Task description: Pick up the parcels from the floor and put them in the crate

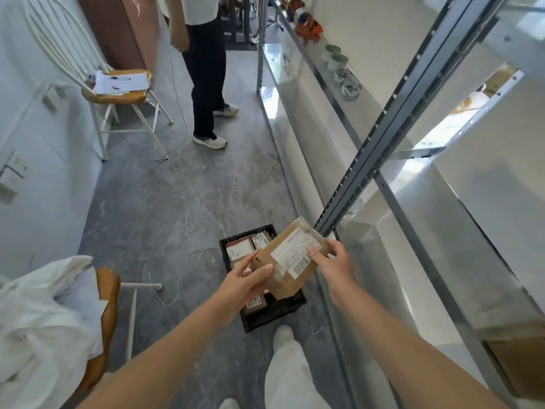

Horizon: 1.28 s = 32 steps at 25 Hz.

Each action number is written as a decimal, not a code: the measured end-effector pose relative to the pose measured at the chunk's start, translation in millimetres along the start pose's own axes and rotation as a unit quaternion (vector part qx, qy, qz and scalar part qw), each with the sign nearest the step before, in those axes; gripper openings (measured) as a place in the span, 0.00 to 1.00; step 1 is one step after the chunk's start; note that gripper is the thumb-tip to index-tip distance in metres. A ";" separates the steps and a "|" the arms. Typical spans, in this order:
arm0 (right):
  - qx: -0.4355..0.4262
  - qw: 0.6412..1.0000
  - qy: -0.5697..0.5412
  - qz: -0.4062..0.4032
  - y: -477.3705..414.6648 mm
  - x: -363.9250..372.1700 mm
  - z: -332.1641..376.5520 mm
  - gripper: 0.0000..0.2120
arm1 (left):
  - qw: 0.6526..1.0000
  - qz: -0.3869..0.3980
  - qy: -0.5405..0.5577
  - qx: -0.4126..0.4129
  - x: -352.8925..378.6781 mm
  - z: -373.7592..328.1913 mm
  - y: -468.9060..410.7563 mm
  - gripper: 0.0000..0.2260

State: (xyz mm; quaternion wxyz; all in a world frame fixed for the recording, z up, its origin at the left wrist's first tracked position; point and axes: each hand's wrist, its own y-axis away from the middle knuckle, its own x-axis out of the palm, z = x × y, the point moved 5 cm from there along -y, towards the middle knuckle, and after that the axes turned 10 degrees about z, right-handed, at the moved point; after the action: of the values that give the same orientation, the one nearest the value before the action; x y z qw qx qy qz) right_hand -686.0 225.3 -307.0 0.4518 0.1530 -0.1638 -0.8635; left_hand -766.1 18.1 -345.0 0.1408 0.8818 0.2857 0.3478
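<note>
Nearest, the person's white-trousered leg (290, 370) stands on the grey marbled floor (165, 208). Both bare forearms reach forward over it. The left hand (240, 283) grips the near-left corner of a brown cardboard parcel (287, 258), thumb on top and fingers wrapped beneath. The right hand (333, 265) pinches the parcel's right edge, its thumb on the white barcode label (295, 256). The parcel is held tilted in the air between the two hands, directly above a black plastic crate (272, 315) that sits on the floor beside the metal shelving (383, 160). Inside the crate lie other labelled parcels (239, 250), partly hidden by the held one. To the left, a chair draped with white cloth (44, 326). Farther back, a second person in dark trousers (205, 84) stands near a white chair with papers (121, 82) on its seat.
</note>
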 end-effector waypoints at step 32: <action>0.319 0.936 -0.098 0.112 -253.5 -5.7 -104.0 0.15 | 0.959 -0.274 -0.069 0.012 -69.8 -12.2 -253.5 0.20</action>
State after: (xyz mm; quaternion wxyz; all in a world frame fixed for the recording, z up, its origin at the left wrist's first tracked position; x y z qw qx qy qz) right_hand -825.1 351.4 -506.6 0.4545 0.1845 -0.4900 -0.7206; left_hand -919.0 178.8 -486.7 0.2399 0.7929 0.5104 0.2308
